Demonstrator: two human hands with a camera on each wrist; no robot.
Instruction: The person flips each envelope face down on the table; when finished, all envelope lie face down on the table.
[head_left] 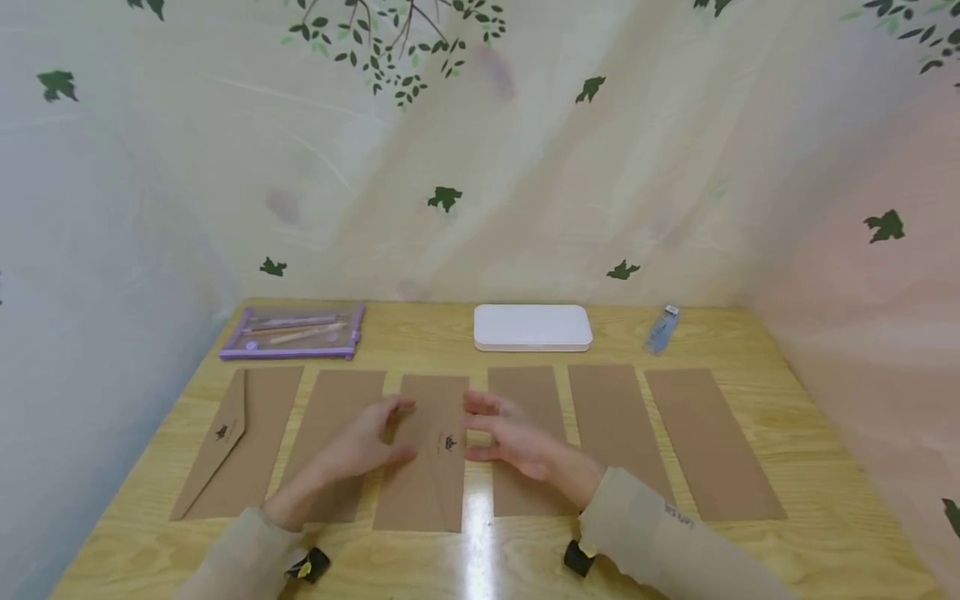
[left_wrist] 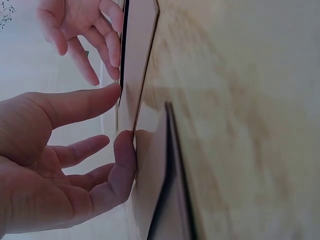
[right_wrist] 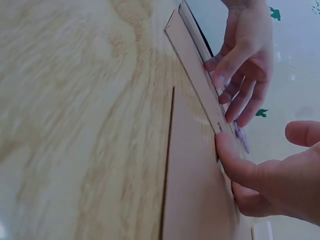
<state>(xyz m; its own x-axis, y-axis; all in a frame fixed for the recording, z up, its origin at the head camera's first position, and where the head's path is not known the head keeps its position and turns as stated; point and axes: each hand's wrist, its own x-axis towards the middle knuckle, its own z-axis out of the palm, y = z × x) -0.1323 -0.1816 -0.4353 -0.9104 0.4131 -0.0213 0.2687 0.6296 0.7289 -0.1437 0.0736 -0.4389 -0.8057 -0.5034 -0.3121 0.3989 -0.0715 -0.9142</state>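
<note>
Lower centre of the head view: a brown envelope (head_left: 429, 479) with a small crown print lies on the wooden table (head_left: 412, 571), framed by both hands. Left hand (head_left: 363, 440) reaches over its left side, thumb and fingers parted and loosely bent. Right hand (head_left: 521, 440) is at its right edge, fingers spread. Nothing appears pinched; wrist views put fingertips at or close to an edge, pressure cannot be told. Five other envelopes (head_left: 705, 442) share the row, two to the left, three to the right; the leftmost shows its pointed flap. Upper part of the table: purple-edged pouch (head_left: 285, 354), white case (head_left: 532, 325).

Judgement: step in hand looks like setting the envelope straight. Next move seems to call for light, even contact along both long edges, then a clean lift-off without dragging the paper.
</note>
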